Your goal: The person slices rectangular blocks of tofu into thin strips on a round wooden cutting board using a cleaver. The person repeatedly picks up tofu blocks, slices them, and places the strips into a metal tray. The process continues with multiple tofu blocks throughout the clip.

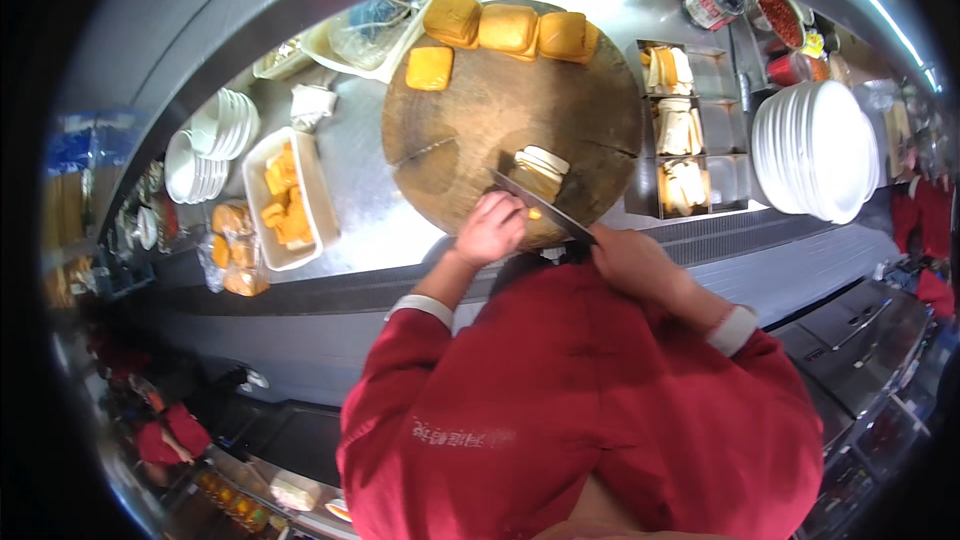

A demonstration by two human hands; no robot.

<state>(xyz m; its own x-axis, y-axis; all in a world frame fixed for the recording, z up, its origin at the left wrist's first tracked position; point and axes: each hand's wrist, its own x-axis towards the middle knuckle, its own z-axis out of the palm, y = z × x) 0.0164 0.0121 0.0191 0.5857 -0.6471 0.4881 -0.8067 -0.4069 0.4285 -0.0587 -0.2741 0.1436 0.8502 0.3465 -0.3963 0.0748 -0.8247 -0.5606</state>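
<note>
My right hand (634, 259) grips the handle of a kitchen cleaver (551, 211), its blade slanting up to the left over a round wooden chopping block (517, 105). Against the near side of the blade are the curled fingers of my left hand (491, 229). A small yellow piece of what looks like pressed tofu (534, 214) shows at those fingertips; the rest is hidden. Beyond the blade lie white-cut tofu slices (541, 161), leaning together. Stacked yellow tofu squares (508, 30) line the block's far edge, with a single square (430, 68) at the far left.
A divided metal tray (721, 127) with cut strips (679, 124) stands right of the block, beside stacked white plates (806, 150). To the left are a white tub (319, 187) of yellow pieces, bagged tofu (241, 247) and white bowls (217, 127). Other people (176, 431) stand behind.
</note>
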